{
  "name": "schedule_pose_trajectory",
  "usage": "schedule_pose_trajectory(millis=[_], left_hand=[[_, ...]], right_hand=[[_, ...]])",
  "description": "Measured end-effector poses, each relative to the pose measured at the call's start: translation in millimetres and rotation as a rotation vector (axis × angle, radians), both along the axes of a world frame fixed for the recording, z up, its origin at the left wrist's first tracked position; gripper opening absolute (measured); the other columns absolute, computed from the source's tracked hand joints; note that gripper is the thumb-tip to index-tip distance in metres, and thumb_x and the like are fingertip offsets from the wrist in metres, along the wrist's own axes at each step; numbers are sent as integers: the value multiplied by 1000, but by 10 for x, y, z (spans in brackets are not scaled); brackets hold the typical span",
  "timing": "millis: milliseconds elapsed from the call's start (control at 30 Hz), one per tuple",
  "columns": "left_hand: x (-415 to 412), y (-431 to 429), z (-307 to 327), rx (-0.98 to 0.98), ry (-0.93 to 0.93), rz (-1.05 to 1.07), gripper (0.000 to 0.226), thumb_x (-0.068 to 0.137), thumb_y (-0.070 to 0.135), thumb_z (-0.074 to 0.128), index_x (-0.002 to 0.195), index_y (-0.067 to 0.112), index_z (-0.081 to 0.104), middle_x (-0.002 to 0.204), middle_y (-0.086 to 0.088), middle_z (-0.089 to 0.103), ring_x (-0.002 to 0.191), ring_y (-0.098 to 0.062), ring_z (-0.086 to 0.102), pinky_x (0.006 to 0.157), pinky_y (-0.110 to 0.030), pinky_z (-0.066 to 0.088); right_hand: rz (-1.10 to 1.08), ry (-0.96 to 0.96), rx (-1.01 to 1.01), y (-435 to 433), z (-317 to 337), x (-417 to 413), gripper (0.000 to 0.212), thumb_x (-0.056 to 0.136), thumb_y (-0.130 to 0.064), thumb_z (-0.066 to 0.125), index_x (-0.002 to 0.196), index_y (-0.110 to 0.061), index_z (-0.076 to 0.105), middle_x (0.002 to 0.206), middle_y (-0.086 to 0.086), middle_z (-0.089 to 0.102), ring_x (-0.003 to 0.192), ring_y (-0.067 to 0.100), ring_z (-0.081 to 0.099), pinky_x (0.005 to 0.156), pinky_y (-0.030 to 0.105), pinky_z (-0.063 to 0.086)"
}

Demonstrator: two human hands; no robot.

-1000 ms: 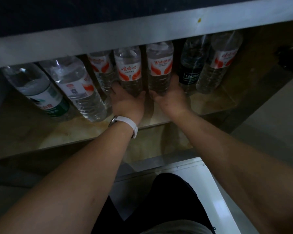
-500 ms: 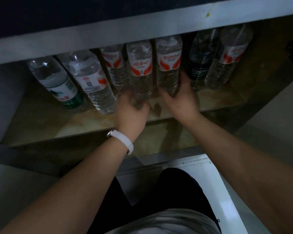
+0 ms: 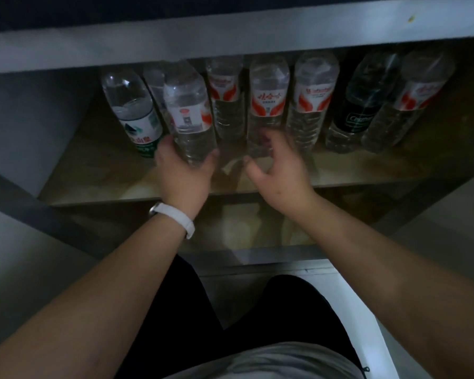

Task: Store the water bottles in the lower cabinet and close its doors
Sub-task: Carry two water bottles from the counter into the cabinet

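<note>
Lower cabinet [image 3: 230, 42] is open. Its shelf [image 3: 93, 173] carries the water bottles [image 3: 312, 99] upright in a row along the far side, shoulder to shoulder. Judgement: they are packed far back so the doors can swing shut without catching them.

Left hand [image 3: 182, 173], with a white wristband [image 3: 175, 218], has its fingers curled round the base of a clear bottle [image 3: 188, 116]. That bottle stands nearer than the row, just right of the green-label bottle [image 3: 137, 119], and partly hides another bottle behind it. The low grip probably keeps the hand under the cabinet's top rail and lets the bottle slide along the shelf rather than be lifted.

Right hand [image 3: 278, 168] holds nothing; its fingers are spread and loosely bent. The fingertips are near the base of the middle red-label bottle [image 3: 268, 102]. The frame is blurred there, so I cannot tell whether they touch it. The hand looks placed to steady or nudge that bottle.

To the right stand a dark-label bottle [image 3: 359, 113] and, last in the row, another red-label one.

Step in hand, as I judge it: squaring up the row. The doors are not yet closed. Risk: pushing one bottle could tip its tightly packed neighbours.
</note>
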State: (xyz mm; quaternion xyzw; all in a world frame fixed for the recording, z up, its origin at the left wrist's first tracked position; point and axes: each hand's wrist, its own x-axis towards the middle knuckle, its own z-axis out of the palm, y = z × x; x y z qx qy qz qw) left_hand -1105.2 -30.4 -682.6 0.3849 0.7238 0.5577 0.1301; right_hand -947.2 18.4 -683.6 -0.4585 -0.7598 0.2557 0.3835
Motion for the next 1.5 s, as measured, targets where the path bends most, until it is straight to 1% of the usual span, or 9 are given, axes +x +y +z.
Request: schedule_pose_trajectory(millis=[300,533,667,767,867,1000,1300,1400,1500], left_hand=[[-131,202,-60,16,-139,-47,61,87,18,75,141,21,47,130,7,64,120,-8,60,105,-33,49],[-449,79,-92,-66,4,-264,57,94,18,66,147,23,43,142,4,58,131,-12,54,111,-39,45],[-608,-17,-92,-38,103,-240,35,99,18,60,134,23,59,117,13,67,109,-2,63,94,-17,51],[-734,-145,-95,36,89,-70,27,94,20,67,120,25,61,106,11,65,93,1,62,80,-11,50],[-964,-123,-144,53,45,140,52,84,27,78,128,15,54,122,-5,60,102,-10,60,84,-16,50],[-1133,60,-115,-113,-117,25,96,72,39,86,151,22,33,146,2,51,130,-13,53,105,-33,47],[-1267,54,-153,-91,-76,-3,55,77,26,86,124,26,57,119,13,63,114,-7,62,100,-34,52],[-1371,-52,-144,-86,-46,27,51,76,28,86,118,33,56,117,16,64,113,-5,62,99,-33,53],[-1542,-167,-129,-87,-52,111,51,75,29,86,117,33,57,121,14,65,114,-7,63,100,-35,53]], right_hand=[[212,76,-246,169,59,-682,63,84,-25,70,141,-21,45,130,-5,58,117,7,54,100,26,44],[213,77,-353,250,-8,-817,70,82,-28,75,142,-29,40,132,-9,56,118,7,53,98,27,46],[219,79,-364,249,40,-867,74,78,-37,80,139,-31,39,122,-17,52,113,2,50,88,18,42],[210,58,-373,253,56,-876,78,79,-36,79,144,-28,36,134,-10,54,117,3,49,93,21,42],[219,24,-364,258,76,-871,74,81,-31,78,143,-27,37,126,-16,53,110,-1,45,80,8,35],[237,9,-340,215,95,-891,65,79,-29,80,133,-32,43,110,-24,48,107,-3,46,78,4,32],[199,-19,-314,142,51,-1011,68,74,-36,83,130,-28,46,106,-23,52,100,-3,50,71,3,34],[181,-23,-306,106,12,-1178,70,72,-40,83,130,-26,46,118,-15,60,107,5,57,85,17,48],[199,-27,-298,65,-8,-1407,73,74,-41,82,134,-28,43,128,-9,60,117,12,57,89,25,45]])
